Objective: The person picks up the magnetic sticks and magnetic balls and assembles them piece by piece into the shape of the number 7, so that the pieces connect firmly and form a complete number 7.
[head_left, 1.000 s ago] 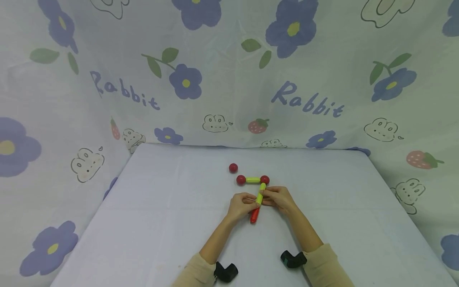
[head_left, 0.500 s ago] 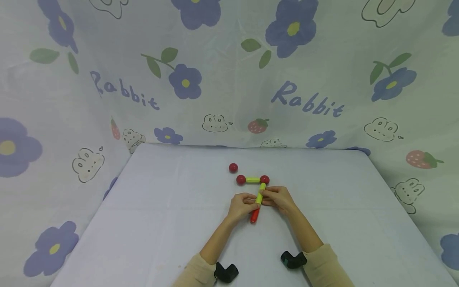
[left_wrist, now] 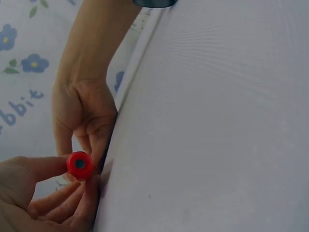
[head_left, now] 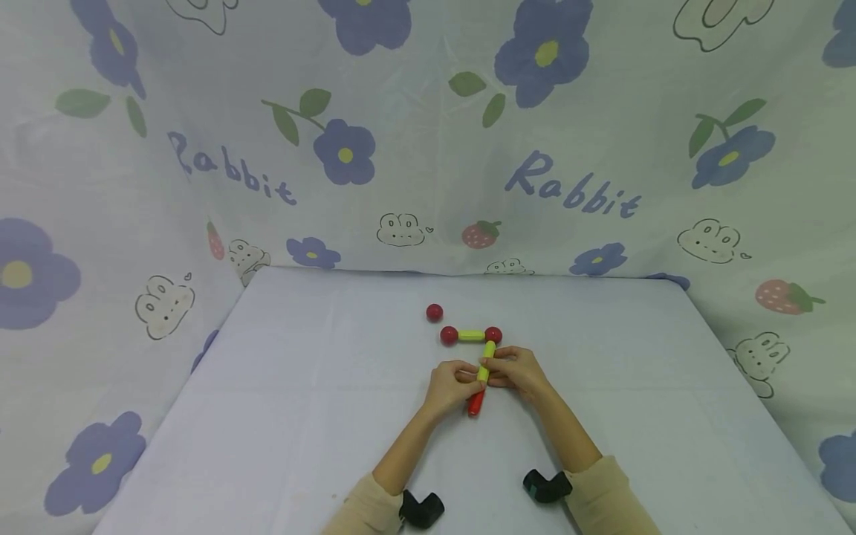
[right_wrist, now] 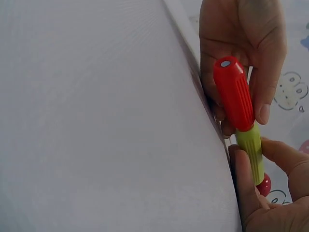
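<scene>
A yellow-green rod (head_left: 487,360) and a red rod (head_left: 476,403) lie end to end in a slanted line. The far end of the yellow-green rod meets a red ball (head_left: 493,335). My left hand (head_left: 449,388) pinches the line near the joint between the two rods. With thumb and fingers, my right hand (head_left: 521,371) pinches the yellow-green rod. In the right wrist view the red rod (right_wrist: 235,94) points toward the camera, with the yellow-green rod (right_wrist: 250,152) behind it. Only the round end of the red rod (left_wrist: 79,165) shows in the left wrist view.
Another yellow-green rod (head_left: 471,336) joins that ball to a second red ball (head_left: 449,336). One loose red ball (head_left: 435,313) lies behind them on the white table (head_left: 321,416). Black devices (head_left: 547,486) are at both sleeves. A patterned cloth (head_left: 428,148) stands behind the table.
</scene>
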`<state>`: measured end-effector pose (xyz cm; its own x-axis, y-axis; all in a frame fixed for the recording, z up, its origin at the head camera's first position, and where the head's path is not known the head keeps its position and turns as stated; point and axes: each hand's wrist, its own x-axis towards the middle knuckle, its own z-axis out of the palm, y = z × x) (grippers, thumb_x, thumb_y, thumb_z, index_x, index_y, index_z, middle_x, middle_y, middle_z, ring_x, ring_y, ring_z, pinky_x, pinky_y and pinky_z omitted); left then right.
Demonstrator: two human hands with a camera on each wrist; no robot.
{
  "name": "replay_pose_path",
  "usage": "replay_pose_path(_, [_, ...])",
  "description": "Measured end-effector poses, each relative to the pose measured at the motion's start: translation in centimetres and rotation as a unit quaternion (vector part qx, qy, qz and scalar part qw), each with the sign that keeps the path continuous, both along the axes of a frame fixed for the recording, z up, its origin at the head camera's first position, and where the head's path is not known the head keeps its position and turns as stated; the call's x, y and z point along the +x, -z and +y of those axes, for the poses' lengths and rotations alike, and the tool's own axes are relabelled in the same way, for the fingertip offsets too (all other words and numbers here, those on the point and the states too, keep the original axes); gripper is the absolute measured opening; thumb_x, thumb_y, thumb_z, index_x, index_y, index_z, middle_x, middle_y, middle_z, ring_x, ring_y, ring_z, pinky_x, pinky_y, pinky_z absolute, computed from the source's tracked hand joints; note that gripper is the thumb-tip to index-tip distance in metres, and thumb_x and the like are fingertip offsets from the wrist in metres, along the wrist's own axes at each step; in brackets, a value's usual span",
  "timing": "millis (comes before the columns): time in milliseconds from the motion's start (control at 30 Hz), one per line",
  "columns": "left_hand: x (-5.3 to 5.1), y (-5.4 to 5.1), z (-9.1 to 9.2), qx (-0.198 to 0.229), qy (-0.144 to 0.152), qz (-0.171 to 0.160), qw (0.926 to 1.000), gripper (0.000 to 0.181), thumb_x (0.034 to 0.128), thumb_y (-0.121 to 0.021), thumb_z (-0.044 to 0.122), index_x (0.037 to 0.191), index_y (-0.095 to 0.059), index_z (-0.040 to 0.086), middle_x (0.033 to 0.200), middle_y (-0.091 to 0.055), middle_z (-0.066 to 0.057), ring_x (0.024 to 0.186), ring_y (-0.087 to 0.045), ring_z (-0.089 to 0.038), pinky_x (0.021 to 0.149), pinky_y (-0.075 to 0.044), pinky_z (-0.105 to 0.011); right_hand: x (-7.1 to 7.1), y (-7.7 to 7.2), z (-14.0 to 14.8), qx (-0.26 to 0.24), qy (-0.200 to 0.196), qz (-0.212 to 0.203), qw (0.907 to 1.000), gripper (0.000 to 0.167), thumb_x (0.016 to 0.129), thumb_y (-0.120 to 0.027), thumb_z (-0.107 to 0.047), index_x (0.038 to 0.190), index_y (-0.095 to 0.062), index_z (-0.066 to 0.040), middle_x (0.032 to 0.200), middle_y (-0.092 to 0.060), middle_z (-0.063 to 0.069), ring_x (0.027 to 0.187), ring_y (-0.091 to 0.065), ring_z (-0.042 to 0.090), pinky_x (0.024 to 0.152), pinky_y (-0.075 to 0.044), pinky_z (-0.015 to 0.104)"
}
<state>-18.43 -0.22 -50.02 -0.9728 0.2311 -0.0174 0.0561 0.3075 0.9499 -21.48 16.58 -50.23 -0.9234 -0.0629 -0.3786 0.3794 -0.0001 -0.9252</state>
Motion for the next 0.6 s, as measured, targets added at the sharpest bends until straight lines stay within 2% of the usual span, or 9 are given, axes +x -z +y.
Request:
replay_pose_path(300, [0.03,0.12,-0.08,0.004,-0.006,0.005,1.0000,0.022,0.0741,-0.076,0.006,0.090,-0.068,-0.008,0.079,-0.071,-0.016,0.071,-0.069,-0.020,0.057,-0.052,-0.022,-0.13,0.06,0.28,-0.011,-0.008,0.000,0.9999,0.050,0.084,-0.069,-0.006,0.121,-0.043,0.015,0.086,-0.065,0.013,0.069,-0.067,0.017,0.067,-0.057,0.032])
replay_pose_path(600, [0.08,-0.05,0.12,-0.034,-0.027,0.021,0.9988,0.019,0.0723,-0.077,0.008,0.085,-0.070,-0.005,0.075,-0.071,-0.012,0.068,-0.067,-0.015,0.058,-0.051,-0.022,-0.20,0.08,0.84,-0.023,-0.023,-0.011,0.9994,0.049,0.086,-0.067,-0.008,0.122,-0.043,0.016,0.090,-0.064,0.014,0.071,-0.068,0.016,0.068,-0.056,0.029])
